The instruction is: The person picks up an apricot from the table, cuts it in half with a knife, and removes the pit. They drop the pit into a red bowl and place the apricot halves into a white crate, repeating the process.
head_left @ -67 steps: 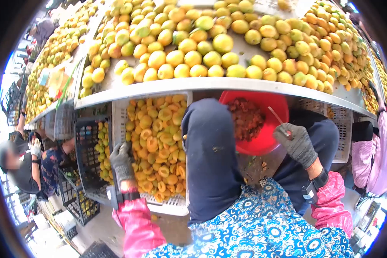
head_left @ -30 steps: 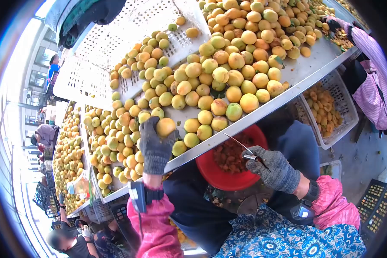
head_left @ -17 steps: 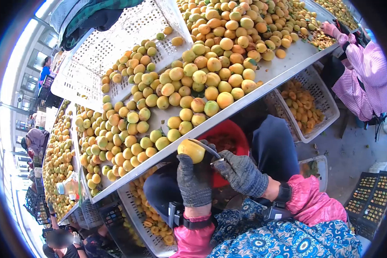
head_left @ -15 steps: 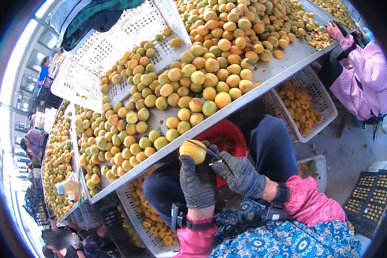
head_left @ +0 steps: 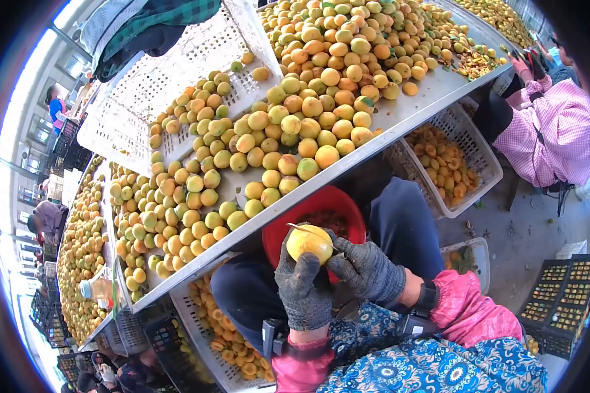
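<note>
My left hand [head_left: 301, 291], in a grey knit glove, holds a yellow fruit [head_left: 309, 244] between thumb and fingers. My right hand [head_left: 368, 270], gloved alike, is closed at the fruit's right side. A thin knife blade [head_left: 303, 230] lies across the fruit's upper side; its handle is hidden by the right fingers. Below and behind the fruit is a red bowl [head_left: 354, 216] between my knees.
A metal-edged table [head_left: 255, 226] heaped with fruit spans the view. A white crate [head_left: 121, 131] lies tilted on it. Crates of halved fruit [head_left: 449, 167] stand underneath. A person in pink [head_left: 550, 128] sits at the right; black trays [head_left: 560, 301] lie at the lower right.
The fruit has moved slightly right and down and is turned. The blade, which pointed toward my right hand, now lies over the fruit's top. The whole view has shifted a little.
</note>
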Available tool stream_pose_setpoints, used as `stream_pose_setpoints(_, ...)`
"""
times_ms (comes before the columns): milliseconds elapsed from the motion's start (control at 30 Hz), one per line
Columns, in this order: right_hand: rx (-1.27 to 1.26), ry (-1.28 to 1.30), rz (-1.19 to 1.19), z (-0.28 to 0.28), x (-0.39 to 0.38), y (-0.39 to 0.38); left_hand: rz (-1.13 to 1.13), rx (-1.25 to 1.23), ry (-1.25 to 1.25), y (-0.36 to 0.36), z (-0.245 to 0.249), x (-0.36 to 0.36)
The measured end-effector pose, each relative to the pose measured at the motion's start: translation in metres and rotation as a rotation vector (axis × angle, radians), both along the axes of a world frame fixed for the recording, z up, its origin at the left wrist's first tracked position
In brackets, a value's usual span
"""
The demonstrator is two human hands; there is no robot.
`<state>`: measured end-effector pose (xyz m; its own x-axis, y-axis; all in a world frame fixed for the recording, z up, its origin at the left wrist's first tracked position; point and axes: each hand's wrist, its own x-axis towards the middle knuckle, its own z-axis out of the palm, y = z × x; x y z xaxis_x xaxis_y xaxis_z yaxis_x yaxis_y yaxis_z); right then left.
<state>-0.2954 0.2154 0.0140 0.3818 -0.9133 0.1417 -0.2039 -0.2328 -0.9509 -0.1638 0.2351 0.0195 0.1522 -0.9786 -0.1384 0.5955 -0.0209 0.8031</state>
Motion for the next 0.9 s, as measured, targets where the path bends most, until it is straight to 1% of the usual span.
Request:
stream_pose_setpoints(67,-0.008,-0.001,0.147,-0.004,-0.011,-0.005,-0.015,-0.022,-0.045,-0.001,-0.001,0.004)
stream_pose_setpoints(100,-0.001,0.000,0.147,-0.007,-0.017,-0.007,-0.028,-0.041,-0.091,0.000,-0.002,0.007)
stream_pose_setpoints(133,-0.073,0.019,0.241,-0.010,-0.024,-0.010,-0.028,-0.035,-0.091,0.000,0.000,0.009)
stream_pose_setpoints(167,-0.146,0.035,0.335,-0.013,-0.028,-0.015,-0.057,-0.025,-0.159,-0.002,0.001,0.011)
stream_pose_setpoints(200,-0.171,0.006,0.313,-0.002,-0.029,-0.017,-0.087,-0.016,-0.226,-0.003,0.004,0.014)
stream_pose_setpoints(233,-0.168,0.005,0.314,-0.001,-0.032,-0.019,-0.086,-0.013,-0.226,-0.004,0.006,0.017)
stream_pose_setpoints(300,-0.125,0.263,0.356,-0.001,-0.039,-0.022,-0.155,0.014,-0.475,-0.005,0.008,0.026)
stream_pose_setpoints(333,-0.119,0.260,0.359,0.000,-0.040,-0.023,-0.154,0.021,-0.476,-0.005,0.006,0.031)
stream_pose_setpoints(400,-0.005,0.284,0.368,0.002,-0.041,-0.025,-0.254,-0.002,-0.592,-0.010,0.003,0.039)
stream_pose_setpoints(433,-0.001,0.283,0.367,0.003,-0.040,-0.025,-0.256,0.001,-0.592,-0.013,0.005,0.043)
stream_pose_setpoints(500,-0.036,0.365,0.367,0.004,-0.038,-0.024,-0.370,0.001,-0.770,-0.017,0.013,0.051)
stream_pose_setpoints(533,-0.031,0.363,0.370,0.005,-0.038,-0.024,-0.370,0.007,-0.770,-0.019,0.017,0.053)
stream_pose_setpoints(600,-0.041,0.458,0.400,0.005,-0.038,-0.026,-0.477,-0.145,-1.151,-0.024,0.025,0.058)
stream_pose_setpoints(633,-0.034,0.455,0.401,0.006,-0.037,-0.028,-0.481,-0.139,-1.150,-0.028,0.023,0.061)
stream_pose_setpoints(700,-0.004,0.568,0.471,0.012,-0.032,-0.032,-0.570,-0.407,-1.473,-0.032,0.020,0.064)
stream_pose_setpoints(733,0.002,0.568,0.472,0.014,-0.030,-0.033,-0.573,-0.404,-1.469,-0.033,0.022,0.063)
stream_pose_setpoints(800,-0.087,0.638,0.449,0.017,-0.026,-0.035,-0.524,-0.411,-1.534,-0.035,0.029,0.062)
stream_pose_setpoints(833,-0.090,0.638,0.448,0.014,-0.025,-0.034,-0.522,-0.413,-1.536,-0.034,0.028,0.060)
stream_pose_setpoints(900,-0.203,0.404,0.150,-0.001,-0.021,-0.025,-0.170,-0.139,-1.083,-0.024,0.018,0.053)
